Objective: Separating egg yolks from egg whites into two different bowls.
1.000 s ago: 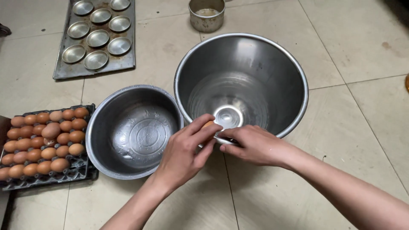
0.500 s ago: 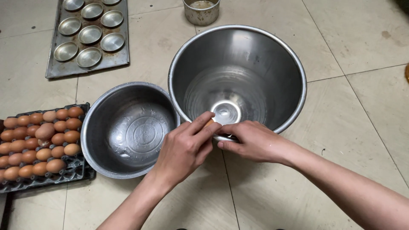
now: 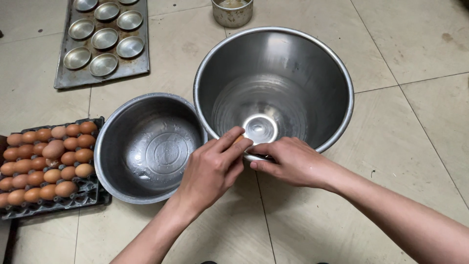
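Observation:
My left hand (image 3: 212, 166) and my right hand (image 3: 288, 161) meet at the near rim of a large steel bowl (image 3: 337, 73) on the tiled floor. Between their fingertips they pinch a brown egg (image 3: 238, 139), mostly hidden by my fingers, held right over the bowl's edge. A small shiny metal cup or bowl (image 3: 260, 128) sits at the bottom of the large bowl. To the left stands a smaller steel bowl (image 3: 117, 156), touching the big one.
A dark tray of several brown eggs (image 3: 46, 161) lies at the far left. A metal baking tray with round moulds (image 3: 100, 41) is at the back left. A small metal pot (image 3: 232, 11) stands behind the large bowl.
The hands stay together on the egg at the bowl's rim. The view has shifted slightly, so the bowls and trays sit a little higher in frame.

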